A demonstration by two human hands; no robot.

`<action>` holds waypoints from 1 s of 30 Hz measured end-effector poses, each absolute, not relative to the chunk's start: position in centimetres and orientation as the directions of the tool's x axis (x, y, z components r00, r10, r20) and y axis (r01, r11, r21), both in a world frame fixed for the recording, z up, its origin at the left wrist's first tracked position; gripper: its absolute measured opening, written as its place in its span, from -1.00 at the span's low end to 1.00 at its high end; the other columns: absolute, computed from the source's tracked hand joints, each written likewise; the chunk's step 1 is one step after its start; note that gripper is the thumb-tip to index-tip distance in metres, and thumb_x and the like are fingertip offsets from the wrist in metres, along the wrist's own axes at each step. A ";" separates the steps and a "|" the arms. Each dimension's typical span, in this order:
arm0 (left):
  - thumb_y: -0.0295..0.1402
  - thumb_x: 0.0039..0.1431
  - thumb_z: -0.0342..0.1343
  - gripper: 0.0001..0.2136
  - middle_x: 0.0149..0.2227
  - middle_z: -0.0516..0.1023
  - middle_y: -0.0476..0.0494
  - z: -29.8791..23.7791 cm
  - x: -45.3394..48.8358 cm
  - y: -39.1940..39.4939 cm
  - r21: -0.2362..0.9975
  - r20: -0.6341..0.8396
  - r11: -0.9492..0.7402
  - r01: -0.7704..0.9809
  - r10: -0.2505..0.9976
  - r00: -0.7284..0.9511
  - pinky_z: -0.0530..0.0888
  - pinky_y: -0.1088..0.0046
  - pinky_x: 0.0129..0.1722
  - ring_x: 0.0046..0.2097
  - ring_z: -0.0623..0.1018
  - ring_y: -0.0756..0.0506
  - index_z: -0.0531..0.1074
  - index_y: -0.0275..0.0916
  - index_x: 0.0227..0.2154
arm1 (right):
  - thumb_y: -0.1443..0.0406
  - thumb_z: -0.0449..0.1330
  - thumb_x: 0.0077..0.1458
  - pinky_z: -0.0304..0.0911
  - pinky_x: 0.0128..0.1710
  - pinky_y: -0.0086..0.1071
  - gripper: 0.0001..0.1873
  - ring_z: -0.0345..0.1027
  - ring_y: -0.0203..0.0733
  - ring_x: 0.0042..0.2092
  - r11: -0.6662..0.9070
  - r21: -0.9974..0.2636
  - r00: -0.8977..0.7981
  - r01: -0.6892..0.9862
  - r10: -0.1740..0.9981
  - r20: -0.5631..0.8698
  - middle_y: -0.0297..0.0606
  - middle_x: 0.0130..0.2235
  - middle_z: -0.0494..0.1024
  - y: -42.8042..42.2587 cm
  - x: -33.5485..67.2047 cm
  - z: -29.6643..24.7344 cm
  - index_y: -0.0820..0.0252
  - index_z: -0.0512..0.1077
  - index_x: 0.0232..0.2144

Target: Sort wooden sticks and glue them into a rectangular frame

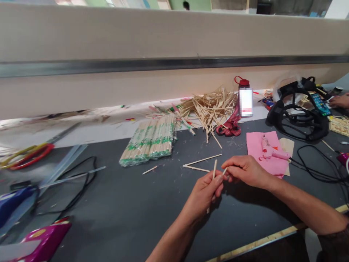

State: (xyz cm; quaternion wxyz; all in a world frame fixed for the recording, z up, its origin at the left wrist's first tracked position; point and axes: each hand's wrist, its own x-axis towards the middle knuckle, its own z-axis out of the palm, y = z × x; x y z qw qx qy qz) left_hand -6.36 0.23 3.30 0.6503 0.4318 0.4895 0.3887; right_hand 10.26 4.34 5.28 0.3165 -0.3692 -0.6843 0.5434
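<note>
My left hand (203, 193) is closed around a thin wooden stick (215, 168), which points up between thumb and fingers. Pinched in my right hand (247, 171) is a short stick piece (225, 170), its tip showing beside the left fingertips. Both hands nearly touch over the dark table; whether the two pieces are joined is hidden. Just behind them, two sticks (204, 160) lie in a V with their ends meeting at the left. A short stick (149, 170) lies further left. Right of my hands, a pink glue gun (268, 150) rests on a pink cloth (252, 138).
Plastic-wrapped stick bundles (149, 140) and a heap of loose sticks (209, 105) lie at the back. Scissors (40, 153), a purple tool (46, 240) and cables are left. A red-capped bottle (243, 83), black headgear (300, 116) and another person's hand (339, 101) are right.
</note>
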 end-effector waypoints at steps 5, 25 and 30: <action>0.02 -0.10 0.24 -0.58 -0.73 0.17 0.17 3.9 -5.5 0.5 0.895 -0.377 0.408 -0.182 0.908 0.183 -0.04 0.67 -0.72 -0.70 0.01 0.17 0.34 -0.26 -0.43 | 0.44 -0.01 0.08 0.28 -0.25 -0.45 -0.76 0.40 -0.32 -0.32 0.420 -0.847 -0.461 0.326 0.853 0.246 -0.32 -0.39 0.53 4.7 10.0 6.1 0.19 0.46 -0.36; -0.32 -0.01 0.29 -0.78 -0.69 -0.04 0.22 5.7 -3.2 -2.8 0.478 -0.409 0.567 -0.671 0.820 0.401 0.00 0.78 -0.77 -0.66 -0.18 0.20 0.36 -0.30 -0.47 | 0.46 -0.04 0.00 0.22 -0.49 -0.55 -0.77 0.32 -0.40 -0.53 0.214 -0.977 -0.433 0.020 0.882 0.185 -0.46 -0.61 0.40 3.2 9.8 6.7 0.20 0.40 -0.41; -0.29 0.01 0.28 -0.78 -0.71 -0.03 0.21 6.5 -3.2 -4.5 0.440 -0.417 0.572 -0.692 0.813 0.407 0.03 0.77 -0.79 -0.68 -0.14 0.20 0.38 -0.29 -0.47 | 0.40 0.00 -0.02 0.16 -0.60 -0.57 -0.82 0.24 -0.45 -0.61 0.107 -0.994 -0.429 -0.025 0.897 0.107 -0.45 -0.55 0.38 4.3 10.2 6.2 0.22 0.41 -0.40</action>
